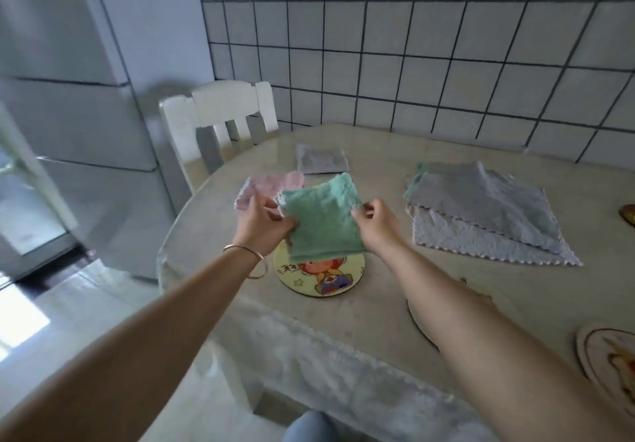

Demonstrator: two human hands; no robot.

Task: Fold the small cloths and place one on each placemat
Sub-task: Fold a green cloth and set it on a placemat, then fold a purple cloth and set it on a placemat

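A folded green cloth (321,221) hangs in the air between my two hands, above a round cartoon placemat (321,278). My left hand (263,223) pinches its left edge and my right hand (376,223) pinches its right edge. Behind the green cloth lies a folded pink cloth (266,185), partly hidden by my left hand. A folded grey cloth (321,159) lies further back. To the right sits a loose pile of unfolded grey cloths (488,214). Another round placemat (417,318) is mostly hidden under my right forearm.
A third round placemat (608,362) lies at the right edge of the table (343,331). A white chair (220,125) stands at the table's far left corner. A tiled wall runs behind, and a fridge (68,115) stands at the left.
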